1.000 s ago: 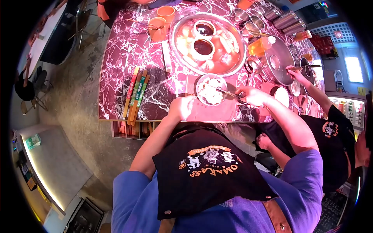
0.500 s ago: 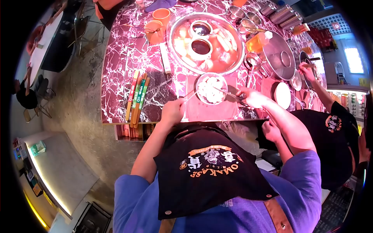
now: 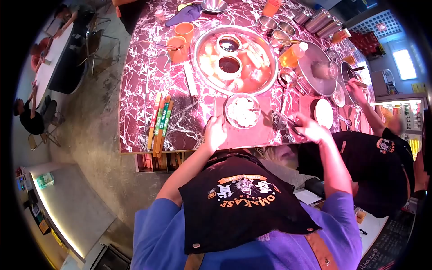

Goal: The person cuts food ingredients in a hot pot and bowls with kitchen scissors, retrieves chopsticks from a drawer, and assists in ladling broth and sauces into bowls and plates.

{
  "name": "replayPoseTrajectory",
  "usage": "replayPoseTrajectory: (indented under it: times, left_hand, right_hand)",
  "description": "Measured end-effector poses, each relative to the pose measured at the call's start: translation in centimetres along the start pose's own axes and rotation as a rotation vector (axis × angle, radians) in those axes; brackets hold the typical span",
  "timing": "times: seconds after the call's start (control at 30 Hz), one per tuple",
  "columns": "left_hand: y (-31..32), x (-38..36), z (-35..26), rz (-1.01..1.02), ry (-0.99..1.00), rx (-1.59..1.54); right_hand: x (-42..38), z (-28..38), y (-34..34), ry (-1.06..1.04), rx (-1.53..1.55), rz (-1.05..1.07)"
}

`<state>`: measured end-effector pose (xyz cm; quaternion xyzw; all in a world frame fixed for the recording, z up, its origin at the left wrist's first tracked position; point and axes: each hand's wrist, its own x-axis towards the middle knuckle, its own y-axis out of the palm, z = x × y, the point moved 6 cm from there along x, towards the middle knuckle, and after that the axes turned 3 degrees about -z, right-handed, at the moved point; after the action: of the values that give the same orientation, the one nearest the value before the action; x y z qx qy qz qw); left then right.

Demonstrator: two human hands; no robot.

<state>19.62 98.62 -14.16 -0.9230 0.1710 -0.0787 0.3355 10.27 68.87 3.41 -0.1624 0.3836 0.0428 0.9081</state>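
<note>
A bowl [image 3: 229, 116] filled with white cut pieces [image 3: 244, 110] sits on a placemat [image 3: 258, 135] at the table's near edge. Just left of the bowl, my left hand [image 3: 216, 131] is closed with its fingers drawn together. A thin dark tip shows near those fingers, too small to name. My right hand [image 3: 312, 129] grips a pair of scissors [image 3: 287, 120] by the handles. Their blades point up and left, apart from the bowl on its right side.
Beyond the bowl stands a large round tray [image 3: 196, 74] of food in liquid with two dark sauce cups. Several sticks with green and red labels [image 3: 161, 123] lie left. A metal pot [image 3: 330, 87] is at right, where a co-worker's hand [image 3: 357, 92] holds something.
The scissors have come out of the bowl and moved right with my right hand. My left hand has shifted slightly right; the thin utensil it held toward the bowl no longer shows clearly.
</note>
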Motion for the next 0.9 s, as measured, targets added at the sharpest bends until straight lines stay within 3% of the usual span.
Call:
replayPoseTrajectory:
  times: [0.07, 0.13, 0.2, 0.27, 0.33, 0.4, 0.47, 0.6, 0.67, 0.73, 0.8, 0.83, 0.87, 0.9]
  left_hand:
    - [-0.5, -0.6, 0.0, -0.093, 0.071, -0.004]
    - [-0.4, -0.9, 0.7, -0.019, -0.019, -0.074]
    - [-0.5, -1.1, 1.1, 0.027, -0.05, -0.143]
    - [-0.5, -1.6, 1.3, 0.05, -0.072, -0.28]
    - [0.0, -1.7, 1.2, 0.065, -0.262, -0.327]
    - [2.3, -1.0, 1.9, 0.118, -0.226, -0.415]
    - [3.5, -1.3, 0.8, 0.23, -0.566, -0.842]
    - [4.5, -0.4, -0.4, 0.185, -0.633, -0.914]
    - [4.4, 0.0, -0.9, 0.206, -0.626, -0.952]
    - [5.3, -0.8, 0.8, 0.154, -0.651, -0.895]
    - [4.2, 0.2, -1.7, 0.056, -0.676, -0.909]
    - [4.2, 0.3, -2.2, 0.035, -0.667, -0.936]
    - [4.0, 0.3, -2.5, 0.015, -0.659, -0.959]
    - [3.7, 1.0, -3.5, -0.019, -0.636, -0.958]
  right_hand:
    - [4.0, -5.2, 1.0, -0.258, 0.029, -0.204]
    - [6.3, -7.0, 3.6, -0.29, -0.339, -0.604]
    - [8.8, -7.7, 6.5, -0.283, -0.25, -0.675]
    - [10.3, -8.0, 8.0, -0.284, -0.38, -0.703]
    - [10.8, -7.7, 7.2, -0.452, -0.446, -0.694]
    - [10.5, -6.9, 3.9, -0.354, -0.369, -0.665]
    - [9.9, -4.4, -2.0, -0.382, -0.187, -0.733]
    - [9.4, 5.7, -19.1, -0.819, -0.008, -1.049]
    - [13.2, 8.8, -27.9, -0.84, -0.236, -1.168]
    - [21.2, 9.1, -34.3, -0.686, -0.58, -1.116]
    - [29.2, 7.9, -36.5, -0.356, -0.357, -0.591]
    - [31.1, 8.1, -36.6, -0.334, -0.45, -0.511]
    - [32.4, 9.1, -35.8, -0.491, -0.551, -0.457]
    - [33.6, 9.8, -35.1, -0.499, -0.683, -0.406]
